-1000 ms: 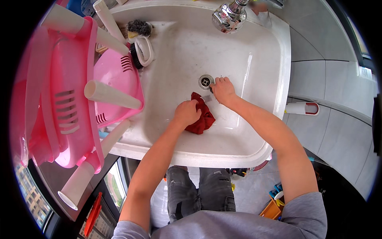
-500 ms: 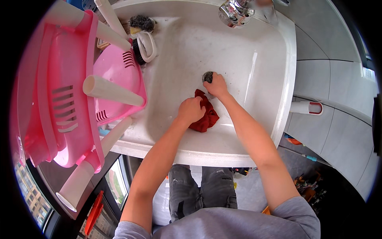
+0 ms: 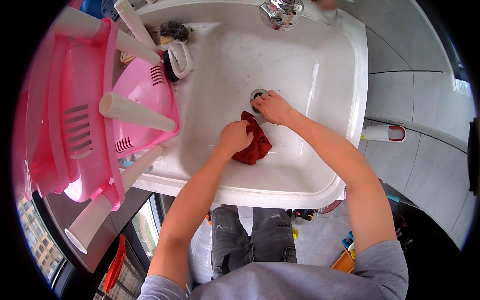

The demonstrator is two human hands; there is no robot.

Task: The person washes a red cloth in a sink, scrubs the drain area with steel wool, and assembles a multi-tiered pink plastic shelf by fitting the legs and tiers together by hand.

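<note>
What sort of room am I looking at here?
Probably a washroom or utility area: there's a large white sink with a chrome faucet, a scrubbing brush beside the basin, and grey wall tiles.

Drain, partly covered by my right hand; red cloth, partly behind my left hand; faucet, cropped above.

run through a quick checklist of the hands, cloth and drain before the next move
1. Left hand on the red cloth: ok, fingers curled at its left edge.
2. Right hand at the drain: ok, fingertips over its opening.
3. Drain fully visible: not ok, fingers cover part of it.
4. Anything held in the right hand: cannot tell, the fingers hide it.
5. White-handled brush clear of both hands: ok, at the sink's left side.
</note>
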